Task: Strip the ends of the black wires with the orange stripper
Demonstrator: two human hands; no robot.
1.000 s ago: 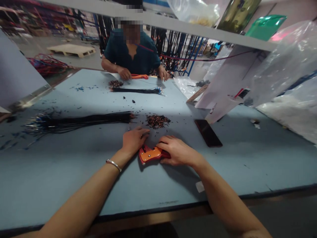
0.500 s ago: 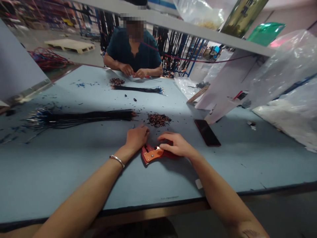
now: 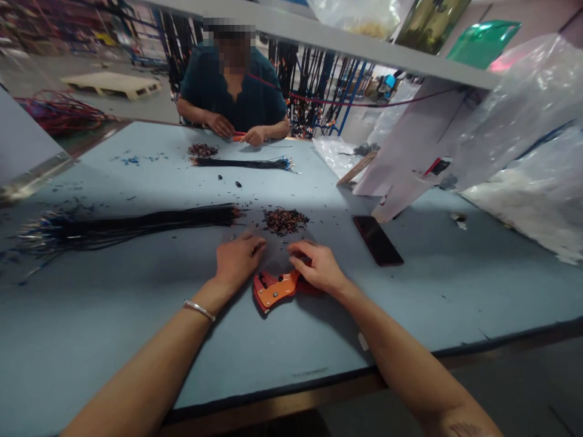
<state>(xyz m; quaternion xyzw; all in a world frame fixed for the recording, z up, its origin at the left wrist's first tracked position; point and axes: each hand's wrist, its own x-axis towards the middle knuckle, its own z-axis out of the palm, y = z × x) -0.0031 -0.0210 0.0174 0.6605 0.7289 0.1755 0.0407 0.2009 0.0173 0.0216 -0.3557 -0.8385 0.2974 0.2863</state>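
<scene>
My left hand (image 3: pixel 240 258) rests near the middle of the blue table (image 3: pixel 255 358), its fingers closed together; what they hold, if anything, is too small to tell. Just right of it lies an orange and red hand tool (image 3: pixel 276 291), its jaws toward the left. My right hand (image 3: pixel 319 264) is over the tool's handle, fingers curled around it. Beyond both hands sits a pile of small dark and copper-coloured pieces (image 3: pixel 285 221). A long bundle of black wires (image 3: pixel 155 223) with blue and silver ends stretches to the left.
A dark phone (image 3: pixel 378 240) lies to the right. Across the table a person (image 3: pixel 234 91) holds a red tool, near a smaller wire bundle (image 3: pixel 243 163) and another pile (image 3: pixel 203 150). Plastic bags (image 3: pixel 528 182) fill the right side; a shelf (image 3: pixel 337 51) crosses above.
My left hand has moved left, away from the tool's jaws, and the gap between my hands is wider. The view has shifted slightly. The person opposite has moved their hands apart.
</scene>
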